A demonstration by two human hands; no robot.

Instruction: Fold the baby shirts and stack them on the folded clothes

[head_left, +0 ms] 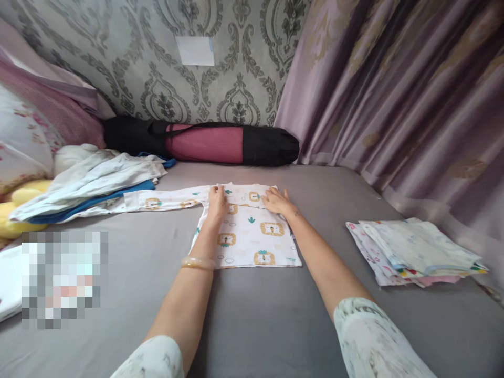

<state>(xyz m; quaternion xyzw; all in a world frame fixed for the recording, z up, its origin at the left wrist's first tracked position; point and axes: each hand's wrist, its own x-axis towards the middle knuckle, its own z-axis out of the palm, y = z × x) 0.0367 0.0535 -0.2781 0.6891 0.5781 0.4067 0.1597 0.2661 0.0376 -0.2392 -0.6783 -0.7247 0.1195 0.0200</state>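
Smoothing the lion-print shirt (pixel 252 239) looks like the step in hand, as far as I can judge from where I'm standing. It lies on the middle of the grey sheet (pixel 255 315), its hem towards the person, with 1 sleeve stretched left to the loose clothes (pixel 102 176) and a strip of cloth across its top. The right hand (pixel 276 201) is spread wide, pressing near the top right corner. The left hand (pixel 218 202) is bunched narrow by the inner end of that sleeve; I can't tell whether it pinches cloth. Any move with the sleeve would call for freeing its end from beside the clothes without dragging the body askew.

Towards the sheet's far edge, the black-and-pink bag (pixel 205 143) limits reach. The folded stack (pixel 421 247) sits near the right edge, well apart. The widest room is on the near side, below the hem.
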